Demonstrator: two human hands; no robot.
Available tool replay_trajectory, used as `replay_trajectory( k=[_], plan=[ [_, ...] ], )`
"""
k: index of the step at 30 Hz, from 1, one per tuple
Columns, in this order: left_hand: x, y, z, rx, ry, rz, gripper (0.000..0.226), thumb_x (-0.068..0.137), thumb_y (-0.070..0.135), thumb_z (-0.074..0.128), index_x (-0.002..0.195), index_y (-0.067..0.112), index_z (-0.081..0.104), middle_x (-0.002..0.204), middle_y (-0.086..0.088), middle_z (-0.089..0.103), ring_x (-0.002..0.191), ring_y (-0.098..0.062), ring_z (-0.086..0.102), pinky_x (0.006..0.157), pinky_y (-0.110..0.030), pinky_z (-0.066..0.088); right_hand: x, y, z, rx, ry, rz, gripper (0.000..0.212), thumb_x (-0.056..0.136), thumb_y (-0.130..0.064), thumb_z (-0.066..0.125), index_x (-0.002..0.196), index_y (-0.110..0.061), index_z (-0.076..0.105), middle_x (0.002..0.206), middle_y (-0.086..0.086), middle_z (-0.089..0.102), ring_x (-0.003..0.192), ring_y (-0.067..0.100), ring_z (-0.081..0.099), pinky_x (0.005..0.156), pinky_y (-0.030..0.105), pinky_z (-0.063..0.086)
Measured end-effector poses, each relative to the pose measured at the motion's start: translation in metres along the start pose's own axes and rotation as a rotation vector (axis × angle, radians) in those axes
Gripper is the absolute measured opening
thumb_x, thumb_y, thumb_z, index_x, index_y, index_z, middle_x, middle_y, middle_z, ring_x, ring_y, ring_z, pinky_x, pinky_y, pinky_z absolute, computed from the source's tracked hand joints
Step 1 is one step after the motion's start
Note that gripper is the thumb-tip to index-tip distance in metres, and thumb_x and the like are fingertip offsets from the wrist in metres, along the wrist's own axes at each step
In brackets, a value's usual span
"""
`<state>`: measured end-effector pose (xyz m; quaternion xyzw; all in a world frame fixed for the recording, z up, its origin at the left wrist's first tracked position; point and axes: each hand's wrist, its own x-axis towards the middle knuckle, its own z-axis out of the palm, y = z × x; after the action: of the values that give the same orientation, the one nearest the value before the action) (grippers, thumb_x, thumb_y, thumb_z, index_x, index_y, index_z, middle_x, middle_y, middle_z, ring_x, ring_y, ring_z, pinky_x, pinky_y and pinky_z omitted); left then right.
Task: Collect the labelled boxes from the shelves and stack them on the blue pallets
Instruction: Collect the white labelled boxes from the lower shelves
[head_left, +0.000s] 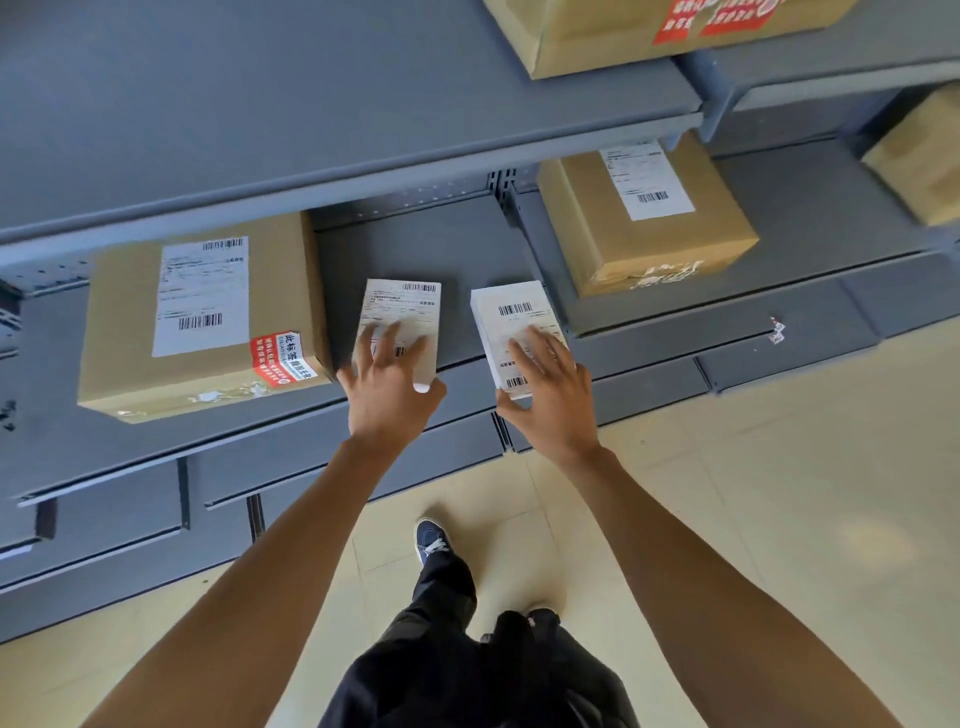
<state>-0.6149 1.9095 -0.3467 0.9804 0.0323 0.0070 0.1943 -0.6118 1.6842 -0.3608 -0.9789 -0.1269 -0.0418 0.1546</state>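
Two small white labelled boxes lie side by side on the grey middle shelf (415, 249). My left hand (389, 384) lies on the left small box (402, 312), fingers spread over its label and thumb at its near right corner. The right small box (511, 312) is held the same way by my right hand (545, 400), whose thumb sits at the near left corner. Either side stand larger brown labelled cartons: one at the left (202, 317), one at the right (644, 218).
An upper shelf (311, 130) overhangs the boxes and carries another brown carton (623, 36) with red stickers. A further carton (919, 156) sits at the far right. Lower grey shelves (260, 473) jut out toward me. My legs and a shoe (431, 540) are on the cream tiled floor.
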Motion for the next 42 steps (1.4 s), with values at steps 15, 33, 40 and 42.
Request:
replay_trajectory(
  k=[15, 33, 40, 42],
  plan=[
    [-0.085, 0.110, -0.029, -0.014, 0.108, 0.420, 0.051, 0.075, 0.039, 0.065, 0.124, 0.030, 0.068, 0.146, -0.002, 0.051, 0.141, -0.033, 0.036, 0.097, -0.055, 0.036, -0.133, 0.053, -0.102, 0.039, 0.296, 0.169, 0.061, 0.086, -0.050, 0.062, 0.140, -0.023, 0.055, 0.157, 0.000, 0.040, 0.146, 0.023, 0.030, 0.101, 0.051, 0.040],
    [-0.155, 0.374, -0.010, -0.115, 0.032, 0.996, 0.052, 0.079, 0.044, 0.063, 0.128, 0.027, 0.069, 0.152, -0.003, 0.048, 0.147, -0.030, 0.029, 0.107, -0.057, 0.029, -0.336, 0.195, -0.242, -0.121, 0.506, 0.638, 0.063, 0.089, -0.055, 0.056, 0.144, -0.027, 0.049, 0.159, 0.000, 0.036, 0.148, 0.024, 0.028, 0.106, 0.051, 0.039],
    [-0.147, 0.457, 0.017, -0.147, -0.065, 1.133, 0.051, 0.079, 0.042, 0.067, 0.127, 0.026, 0.069, 0.149, -0.003, 0.050, 0.144, -0.030, 0.034, 0.105, -0.056, 0.030, -0.361, 0.240, -0.273, -0.136, 0.559, 0.769, 0.058, 0.089, -0.049, 0.064, 0.140, -0.024, 0.054, 0.157, 0.003, 0.040, 0.146, 0.026, 0.032, 0.103, 0.053, 0.039],
    [-0.140, 0.482, 0.027, -0.168, -0.096, 1.149, 0.052, 0.079, 0.044, 0.062, 0.127, 0.026, 0.069, 0.150, -0.002, 0.050, 0.145, -0.029, 0.033, 0.106, -0.056, 0.029, -0.359, 0.258, -0.282, -0.146, 0.539, 0.812, 0.059, 0.089, -0.050, 0.063, 0.142, -0.026, 0.052, 0.159, 0.001, 0.037, 0.147, 0.024, 0.029, 0.106, 0.052, 0.036]
  ],
)
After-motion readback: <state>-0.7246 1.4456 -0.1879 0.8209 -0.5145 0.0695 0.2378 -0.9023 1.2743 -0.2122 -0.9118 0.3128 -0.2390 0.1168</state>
